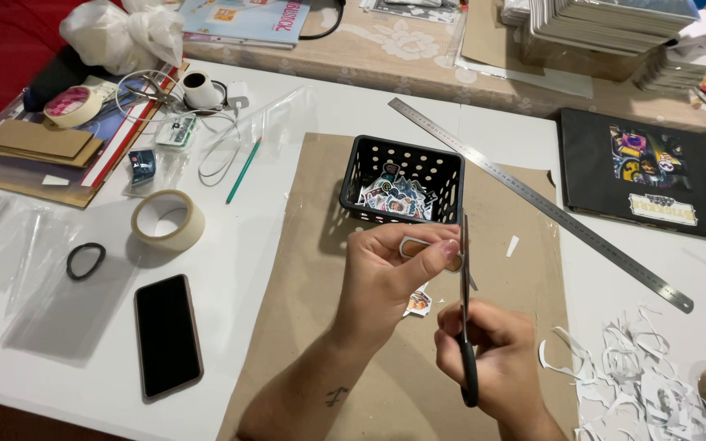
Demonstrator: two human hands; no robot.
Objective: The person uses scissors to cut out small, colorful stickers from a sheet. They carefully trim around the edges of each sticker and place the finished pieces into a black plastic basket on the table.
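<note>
My left hand (390, 273) pinches a small sticker piece (418, 247) with a white border between thumb and fingers, above a brown cardboard sheet (328, 327). My right hand (488, 347) grips black-handled scissors (465, 269), whose blades point up and meet the sticker's right edge. Another cut sticker (419, 303) lies on the cardboard just below my left hand. A black perforated basket (402, 163) holding several cut stickers stands right behind the hands.
A long steel ruler (549, 208) lies diagonally at right, with white paper scraps (639, 367) near the front right. A phone (167, 333), tape roll (167, 219), hair tie (85, 260) and green pencil (243, 170) are at left. A black album (655, 175) sits far right.
</note>
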